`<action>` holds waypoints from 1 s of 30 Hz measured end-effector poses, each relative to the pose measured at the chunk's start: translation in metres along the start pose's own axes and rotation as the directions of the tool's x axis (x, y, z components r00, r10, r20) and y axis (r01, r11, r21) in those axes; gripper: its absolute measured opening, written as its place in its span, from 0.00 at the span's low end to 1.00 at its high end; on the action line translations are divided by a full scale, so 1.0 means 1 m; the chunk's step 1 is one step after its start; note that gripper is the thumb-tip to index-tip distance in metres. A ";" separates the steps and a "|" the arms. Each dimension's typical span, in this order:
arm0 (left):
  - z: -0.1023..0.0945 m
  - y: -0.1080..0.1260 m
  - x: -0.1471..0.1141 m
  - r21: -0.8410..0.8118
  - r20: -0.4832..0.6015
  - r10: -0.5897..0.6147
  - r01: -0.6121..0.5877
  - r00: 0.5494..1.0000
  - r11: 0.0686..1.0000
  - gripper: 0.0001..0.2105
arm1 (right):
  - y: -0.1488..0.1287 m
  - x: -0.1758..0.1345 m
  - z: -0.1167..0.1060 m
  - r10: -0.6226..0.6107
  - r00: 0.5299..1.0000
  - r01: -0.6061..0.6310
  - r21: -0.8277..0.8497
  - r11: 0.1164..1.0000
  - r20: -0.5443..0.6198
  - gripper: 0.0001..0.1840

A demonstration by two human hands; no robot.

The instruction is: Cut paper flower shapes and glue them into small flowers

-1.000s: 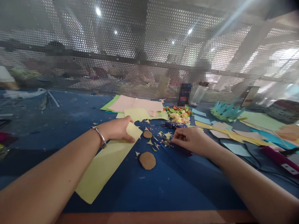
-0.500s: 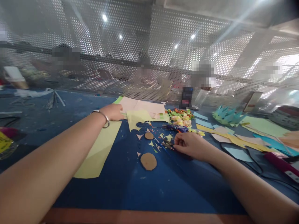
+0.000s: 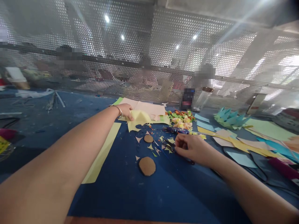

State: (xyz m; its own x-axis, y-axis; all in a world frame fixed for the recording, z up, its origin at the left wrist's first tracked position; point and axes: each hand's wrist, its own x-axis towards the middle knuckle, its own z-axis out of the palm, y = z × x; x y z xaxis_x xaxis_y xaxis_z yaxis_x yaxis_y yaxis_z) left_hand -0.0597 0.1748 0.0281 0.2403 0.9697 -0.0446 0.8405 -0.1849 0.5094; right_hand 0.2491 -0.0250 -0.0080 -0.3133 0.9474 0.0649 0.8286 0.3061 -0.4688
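Note:
My left hand point(image 3: 126, 111), a metal bangle at its wrist, pinches the left edge of a cut piece of pale yellow paper point(image 3: 140, 117), which bulges up a little. Under it lie pink sheets point(image 3: 149, 108). My right hand point(image 3: 190, 146) has its fingers curled round a pair of dark scissors point(image 3: 168, 145), low over the table. Their blades point left, and part of the handle shows below the palm. Between the hands are a small brown disc point(image 3: 148, 138), a larger brown disc point(image 3: 147, 166) and several paper scraps point(image 3: 138, 139).
A long yellow sheet point(image 3: 102, 155) lies left of centre. Behind the right hand are a glue gun point(image 3: 175, 130) and a heap of small paper flowers point(image 3: 181, 118). A blue paper crown-like piece point(image 3: 230, 117), loose strips and a purple power strip point(image 3: 283, 169) are at right. Mesh point(image 3: 130, 62) stands behind.
My left hand has moved right, from the sheets' left side to the yellow piece, and now grips its edge. The right hand has stayed near its place, with the scissors now showing more clearly.

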 end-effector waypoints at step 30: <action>0.071 0.079 -0.131 -0.989 -0.135 0.256 -0.116 0.957 -0.088 0.13 | -0.030 0.002 0.016 0.208 0.963 0.036 0.844 0.536 -0.174 0.24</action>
State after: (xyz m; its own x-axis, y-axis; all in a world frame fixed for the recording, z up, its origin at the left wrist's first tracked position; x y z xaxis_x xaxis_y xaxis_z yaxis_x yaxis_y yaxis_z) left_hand 0.0093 0.0220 0.0135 0.3796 0.9024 0.2040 -0.5824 0.0618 0.8106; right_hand 0.2158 -0.0338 -0.0075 -0.0484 0.9919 0.1177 0.0412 0.1197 -0.9920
